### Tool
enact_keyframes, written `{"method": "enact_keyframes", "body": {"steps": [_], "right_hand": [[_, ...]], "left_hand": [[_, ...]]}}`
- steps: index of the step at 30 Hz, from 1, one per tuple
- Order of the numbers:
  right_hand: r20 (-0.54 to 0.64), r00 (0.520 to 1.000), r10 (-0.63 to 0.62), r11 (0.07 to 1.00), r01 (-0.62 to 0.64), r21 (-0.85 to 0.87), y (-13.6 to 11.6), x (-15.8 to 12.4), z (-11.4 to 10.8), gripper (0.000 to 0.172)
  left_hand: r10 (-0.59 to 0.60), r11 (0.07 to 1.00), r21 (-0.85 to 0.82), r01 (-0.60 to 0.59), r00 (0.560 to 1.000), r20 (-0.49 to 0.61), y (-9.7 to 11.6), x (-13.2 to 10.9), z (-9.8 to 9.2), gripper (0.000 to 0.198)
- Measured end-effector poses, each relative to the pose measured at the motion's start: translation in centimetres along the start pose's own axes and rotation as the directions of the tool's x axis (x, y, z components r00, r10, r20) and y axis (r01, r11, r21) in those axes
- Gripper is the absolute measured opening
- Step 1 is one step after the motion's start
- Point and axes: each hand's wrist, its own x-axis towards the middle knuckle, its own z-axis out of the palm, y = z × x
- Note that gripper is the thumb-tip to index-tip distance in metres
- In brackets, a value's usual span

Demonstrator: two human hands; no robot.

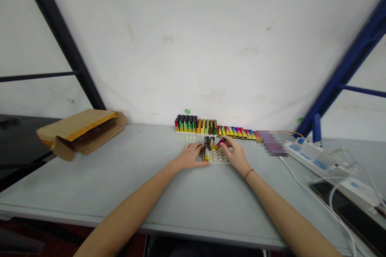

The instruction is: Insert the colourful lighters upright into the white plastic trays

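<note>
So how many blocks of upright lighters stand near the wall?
2: the black-topped block on the left and the yellowish block just to its right. Any behind them would be hidden.

Dk pink/yel lighter (220, 143) tilted over off-wht tray (219, 157) w/ upright lighters (207, 152) at L.

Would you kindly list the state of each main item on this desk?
Brown cardboard box: open
White holed tray: partly filled
Magenta-and-yellow lighter: tilted, in right hand
Black-topped lighters: upright
Multicoloured lighters: lying side by side
Black flat device: unlit
White power strip: power unclear
</note>
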Motion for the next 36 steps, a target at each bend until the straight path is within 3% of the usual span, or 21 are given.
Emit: {"method": "enact_keyframes", "body": {"steps": [8,16,22,26,29,33,36], "right_hand": [[-0.101,0.991,-0.082,0.996,0.084,0.013,-0.8,-0.2,0.1,0.028],[0.093,0.991,-0.101,0.994,0.105,-0.035,-1.4,-0.6,0.9,0.026],[0.236,0.955,-0.18,0.947,0.233,-0.221,-1.8,-0.5,0.7,0.049],[0.211,0.952,-0.221,0.915,0.277,-0.293,-0.8,0.0,0.2,0.056],[0.09,0.979,-0.181,0.88,0.202,-0.429,1.3,0.7,-1.2,0.049],[-0.082,0.995,-0.048,0.762,-0.017,-0.647,5.1,1.9,-3.9,0.051],[-0.085,0.993,0.082,0.658,-0.118,-0.743,7.1,2.8,-5.3,0.057]], "left_hand": [[0.011,1.0,-0.004,-0.011,1.0,-0.009,-0.1,-0.1,0.0,0.077],[0.018,1.0,-0.002,-0.018,1.0,-0.016,0.0,-0.1,-0.1,0.076],[0.015,1.0,-0.009,-0.015,1.0,-0.019,0.0,-0.1,0.0,0.076],[0.012,1.0,-0.006,-0.012,1.0,-0.013,0.0,-0.1,-0.1,0.077],[0.012,1.0,0.003,-0.012,1.0,-0.005,-0.1,-0.1,0.0,0.078],[0.017,1.0,-0.004,-0.017,1.0,-0.006,-0.3,0.0,0.2,0.082],[0.014,1.0,-0.024,-0.015,1.0,-0.011,-0.3,0.0,0.3,0.081]]}}
